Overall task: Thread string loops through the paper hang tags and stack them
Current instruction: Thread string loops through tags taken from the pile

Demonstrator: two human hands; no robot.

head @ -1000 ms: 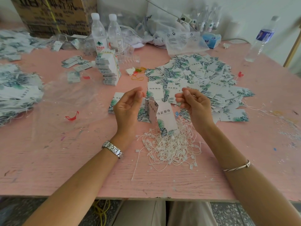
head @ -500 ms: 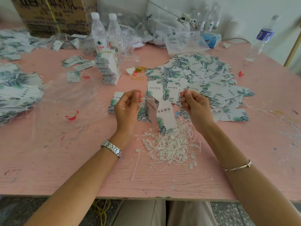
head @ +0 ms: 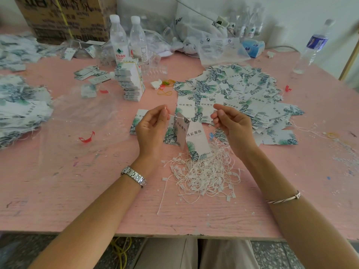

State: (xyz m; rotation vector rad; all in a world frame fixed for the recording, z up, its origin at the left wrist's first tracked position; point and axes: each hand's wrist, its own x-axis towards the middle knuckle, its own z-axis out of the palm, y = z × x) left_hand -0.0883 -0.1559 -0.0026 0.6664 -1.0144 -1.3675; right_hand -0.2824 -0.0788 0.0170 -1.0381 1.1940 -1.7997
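A pink wooden table (head: pixel 58 191) fills the view, backed by a white wall (head: pixel 291 8), with speckled floor (head: pixel 275 255) showing below its near edge. A brown cardboard box (head: pixel 64 16) stands at the far left corner, and two water bottles (head: pixel 127 37) stand just right of it. A wide spread of leaf-printed hang tags (head: pixel 242 94) covers the far right of the table; a heap of strung tags (head: pixel 21 107) lies at the left edge, and a neat stack of tags (head: pixel 131 82) stands in front of the bottles. A tangle of white string loops (head: pixel 204 173) lies near the front edge between the forearms.

Both hands are raised above the table, apart from each other. The left hand (head: pixel 150 129), a metal watch (head: pixel 134 175) on its wrist, has thumb and forefinger pinched shut on one end of a string (head: pixel 175 116). The right hand (head: pixel 232 125), a thin bracelet (head: pixel 283 198) on its wrist, is pinched on what seems to be the other end, though the string there is too fine to make out. Two tags (head: pixel 194 140) hang from the string between the hands, tilted, their lower ends just above the tangle.

Compared with half a second ago, the hands are slightly farther apart and the left one's pinch sits a little higher; the tags hang in much the same spot.
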